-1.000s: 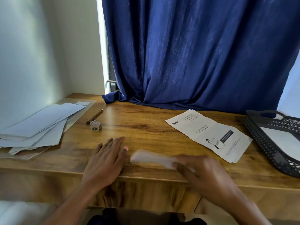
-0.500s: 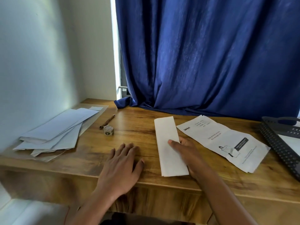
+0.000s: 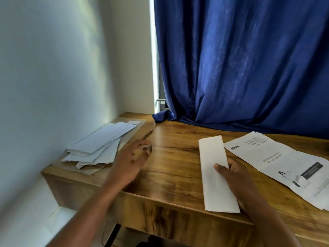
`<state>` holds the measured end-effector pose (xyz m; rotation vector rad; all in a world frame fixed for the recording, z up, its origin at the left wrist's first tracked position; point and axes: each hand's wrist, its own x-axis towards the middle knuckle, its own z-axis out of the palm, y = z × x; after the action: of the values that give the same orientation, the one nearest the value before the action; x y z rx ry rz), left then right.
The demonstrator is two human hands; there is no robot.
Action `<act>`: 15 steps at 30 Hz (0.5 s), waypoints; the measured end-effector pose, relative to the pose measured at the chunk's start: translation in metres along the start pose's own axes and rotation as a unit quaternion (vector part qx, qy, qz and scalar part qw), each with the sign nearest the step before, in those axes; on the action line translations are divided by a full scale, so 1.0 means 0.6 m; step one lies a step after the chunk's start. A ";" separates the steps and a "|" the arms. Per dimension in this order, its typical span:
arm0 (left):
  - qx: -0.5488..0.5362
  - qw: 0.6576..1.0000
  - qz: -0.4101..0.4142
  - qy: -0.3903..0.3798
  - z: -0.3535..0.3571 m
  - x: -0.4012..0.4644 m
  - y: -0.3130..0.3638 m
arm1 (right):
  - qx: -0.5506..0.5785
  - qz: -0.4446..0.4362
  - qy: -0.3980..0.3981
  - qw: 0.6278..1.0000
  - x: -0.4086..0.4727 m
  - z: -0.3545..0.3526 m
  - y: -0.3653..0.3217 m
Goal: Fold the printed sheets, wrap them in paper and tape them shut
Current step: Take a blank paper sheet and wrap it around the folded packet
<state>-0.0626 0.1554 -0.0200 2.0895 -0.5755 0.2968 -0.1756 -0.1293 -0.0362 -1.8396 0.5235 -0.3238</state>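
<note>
Motion blur hides the left hand (image 3: pixel 132 157) over a small tape roll (image 3: pixel 147 149); grip unclear. Right hand (image 3: pixel 231 172) thumb-pins the white folded paper strip (image 3: pixel 215 173), long axis running away, on the wooden desk (image 3: pixel 174 168).

The wooden table (image 3: pixel 178 157) bears a folded sheet (image 3: pixel 216 173), printed sheets (image 3: pixel 284 164) and stacked papers (image 3: pixel 101 145).

Hands (image 3: pixel 132 158) apart, left outstretched
</note>
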 end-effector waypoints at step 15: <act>0.309 0.931 -0.190 -0.029 -0.176 0.175 -0.252 | -0.027 -0.007 0.013 1.000 -0.004 0.001 0.002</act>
<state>0.1055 0.2844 -0.0271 2.7672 -0.0909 0.2057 -0.1775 -0.1282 -0.0374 -1.8950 0.5420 -0.3476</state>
